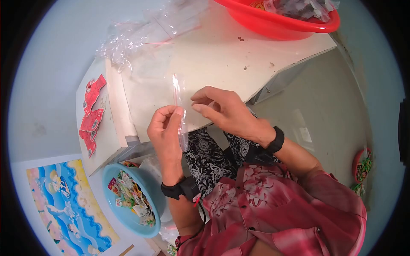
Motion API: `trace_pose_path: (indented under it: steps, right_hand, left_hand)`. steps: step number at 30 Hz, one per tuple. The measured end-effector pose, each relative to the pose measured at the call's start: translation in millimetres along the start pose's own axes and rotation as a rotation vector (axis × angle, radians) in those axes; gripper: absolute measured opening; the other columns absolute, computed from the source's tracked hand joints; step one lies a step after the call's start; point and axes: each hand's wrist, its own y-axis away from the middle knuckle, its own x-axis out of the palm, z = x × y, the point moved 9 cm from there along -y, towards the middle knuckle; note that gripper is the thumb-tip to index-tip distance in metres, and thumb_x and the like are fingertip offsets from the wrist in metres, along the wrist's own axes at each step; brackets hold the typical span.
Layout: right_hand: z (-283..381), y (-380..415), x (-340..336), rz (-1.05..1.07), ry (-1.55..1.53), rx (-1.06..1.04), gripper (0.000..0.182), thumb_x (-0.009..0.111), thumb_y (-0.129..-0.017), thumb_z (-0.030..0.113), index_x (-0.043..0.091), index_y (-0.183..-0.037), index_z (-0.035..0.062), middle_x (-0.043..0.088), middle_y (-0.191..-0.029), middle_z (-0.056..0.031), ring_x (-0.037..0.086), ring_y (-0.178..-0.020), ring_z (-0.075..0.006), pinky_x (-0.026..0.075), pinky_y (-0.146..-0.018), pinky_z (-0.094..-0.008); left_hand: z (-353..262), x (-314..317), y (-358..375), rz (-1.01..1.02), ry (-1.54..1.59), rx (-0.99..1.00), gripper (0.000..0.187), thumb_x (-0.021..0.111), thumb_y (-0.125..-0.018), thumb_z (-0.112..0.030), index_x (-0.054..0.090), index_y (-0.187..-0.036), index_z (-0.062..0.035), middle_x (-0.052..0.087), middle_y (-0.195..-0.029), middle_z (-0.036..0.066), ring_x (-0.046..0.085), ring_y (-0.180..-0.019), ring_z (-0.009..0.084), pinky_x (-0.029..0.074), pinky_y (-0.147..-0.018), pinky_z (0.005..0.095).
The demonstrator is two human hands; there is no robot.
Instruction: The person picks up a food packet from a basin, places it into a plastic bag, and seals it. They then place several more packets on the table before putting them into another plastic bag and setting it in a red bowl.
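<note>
My left hand (166,126) pinches a clear plastic zip bag (176,91) between thumb and fingers, above the table's near edge. The bag is narrow and see-through, with a thin red line along it; one part stands up above my fingertips and another hangs below them. Just to the right is my right hand (226,111), its fingers curved and the thumb apart from the index finger. Nothing shows between those fingers, and they do not touch the bag.
A pile of clear zip bags (141,38) lies at the back left of the white table (205,59). A red basin (273,25) holding dark packets stands at the back right. Red packets (92,119) lie on the left ledge. Below is a blue basin (156,217) of colourful wrappers.
</note>
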Motion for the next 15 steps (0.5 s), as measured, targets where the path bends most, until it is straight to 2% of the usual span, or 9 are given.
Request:
trace_pose_path:
  steps: [3,6,9,12,15]
  right_hand:
    - [-9,-9,20,0.058,-0.301,0.109,0.019,0.070,-0.094,0.009,0.066,-0.109,-0.0018,0.069,-0.087,-0.0031,0.061,-0.078,-0.0072,0.051,-0.072,-0.0247]
    - [-21,-16,31,0.119,-0.408,0.120,0.016,0.071,-0.093,0.006,0.066,-0.105,-0.0027,0.067,-0.087,-0.0017,0.062,-0.080,-0.0075,0.051,-0.074,-0.0239]
    - [-21,-20,31,0.048,-0.493,0.122,0.007,0.070,-0.090,0.001,0.066,-0.095,-0.0019,0.064,-0.079,-0.0006,0.059,-0.075,-0.0062,0.050,-0.068,-0.0240]
    - [-24,-21,37,0.066,-0.496,0.139,0.006,0.068,-0.089,0.001,0.065,-0.094,-0.0020,0.062,-0.077,0.0003,0.056,-0.072,-0.0065,0.049,-0.067,-0.0243]
    - [-26,-24,34,0.046,-0.387,0.111,0.009,0.067,-0.090,0.000,0.063,-0.098,-0.0002,0.065,-0.088,-0.0004,0.062,-0.082,-0.0067,0.052,-0.074,-0.0240]
  left_hand:
    - [1,8,7,0.042,0.133,-0.005,0.009,0.069,-0.093,-0.001,0.065,-0.102,-0.0004,0.066,-0.089,0.001,0.057,-0.075,0.0069,0.045,-0.068,0.0215]
    - [11,3,8,0.057,0.225,0.006,0.012,0.069,-0.093,0.001,0.063,-0.102,-0.0019,0.066,-0.092,0.003,0.059,-0.079,0.0089,0.048,-0.072,0.0235]
    - [17,1,9,0.117,0.325,-0.032,0.015,0.071,-0.091,0.002,0.062,-0.103,-0.0021,0.065,-0.093,0.003,0.058,-0.080,0.0094,0.048,-0.073,0.0237]
    - [16,2,10,0.127,0.358,-0.066,0.019,0.074,-0.089,0.001,0.063,-0.103,-0.0012,0.064,-0.090,0.002,0.056,-0.076,0.0078,0.044,-0.069,0.0215]
    - [17,0,8,0.133,0.390,-0.083,0.018,0.071,-0.091,0.001,0.063,-0.106,-0.0017,0.063,-0.091,0.001,0.055,-0.077,0.0077,0.045,-0.069,0.0222]
